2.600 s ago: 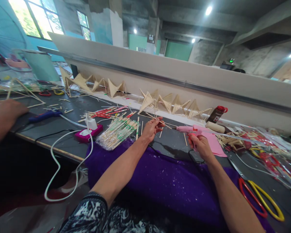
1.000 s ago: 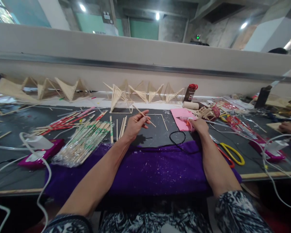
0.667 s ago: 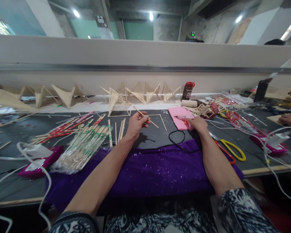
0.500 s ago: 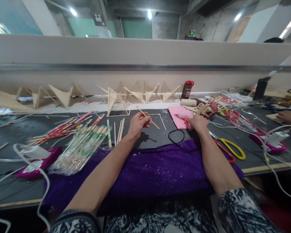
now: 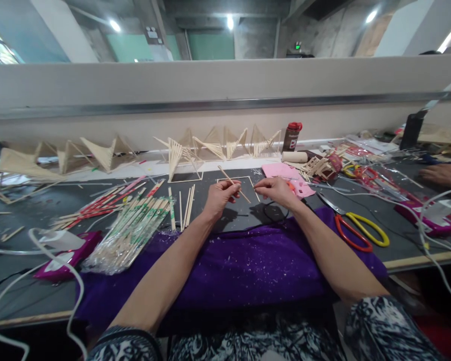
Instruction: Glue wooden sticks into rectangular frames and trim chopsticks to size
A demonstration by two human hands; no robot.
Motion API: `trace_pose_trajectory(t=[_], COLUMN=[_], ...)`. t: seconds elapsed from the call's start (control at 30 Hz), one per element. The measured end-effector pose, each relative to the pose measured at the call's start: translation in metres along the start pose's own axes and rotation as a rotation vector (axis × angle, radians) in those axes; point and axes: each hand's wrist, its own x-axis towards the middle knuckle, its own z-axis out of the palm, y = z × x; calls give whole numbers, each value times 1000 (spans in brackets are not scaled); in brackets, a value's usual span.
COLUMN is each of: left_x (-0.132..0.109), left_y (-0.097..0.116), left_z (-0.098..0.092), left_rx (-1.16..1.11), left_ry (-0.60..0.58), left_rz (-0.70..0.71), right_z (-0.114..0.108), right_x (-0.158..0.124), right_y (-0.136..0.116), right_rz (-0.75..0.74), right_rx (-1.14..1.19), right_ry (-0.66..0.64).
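Observation:
My left hand [image 5: 221,199] is closed around a thin wooden stick [image 5: 225,174], which slants down to the right above the dark tabletop. Just right of the stick's lower end, my right hand [image 5: 280,193] has thumb and fingertips pinched together; whatever is between them is too small to make out. Behind both hands, thin sticks form an angular frame [image 5: 235,177] on the table. A pink cloth [image 5: 276,171] lies beyond my right hand, with an orange object [image 5: 291,187] partly hidden there. Several loose sticks [image 5: 190,205] lie left of my left hand.
Bagged sticks [image 5: 130,235] and a magenta power strip [image 5: 69,258] lie left. Large scissors [image 5: 351,233] are at right, near white cables. Fan-shaped stick models [image 5: 214,145] and a red-capped bottle [image 5: 292,138] line the back. Purple cloth [image 5: 240,271] covers the front edge. Another person's hand [image 5: 443,175] is far right.
My right hand has left the pink cloth and come left, close to the stick's lower end, with its fingertips pinched. My left hand still holds the stick in about the same place.

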Motion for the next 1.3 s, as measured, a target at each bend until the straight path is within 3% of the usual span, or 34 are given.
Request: trace_pose_trajectory(t=[0.13, 0.33, 0.53, 0.63, 0.73, 0.83, 0.93, 1.07, 1.3], left_x=[-1, -1, -4, -8, -8, -4, -1, -2, -8], left_y=[0, 1, 0, -3, -8, -15, -23, -30, -28], left_z=[6, 8, 5, -9, -34, -61, -79, -86, -76], left_rx=[40, 91, 81, 139, 384, 756, 953, 1031, 1079], left_ry=[-42, -55, -89, -124, -68, 22, 72, 77, 35], left_rz=[32, 32, -16, -66, -58, 73, 167, 168, 128], right_z=[19, 25, 27, 23, 19, 16, 15, 14, 14], right_x=[-2, -5, -3, 5, 14, 23, 28, 30, 30], right_y=[-4, -7, -13, -14, -11, -6, 1, 10, 16], right_rz=[-19, -61, -153, -137, -95, -78, -97, -111, -110], right_rx=[48, 98, -29, -78, -134, -223, -343, -424, -461], right_ry=[-92, -96, -61, -50, -50, -76, -120, -167, -186])
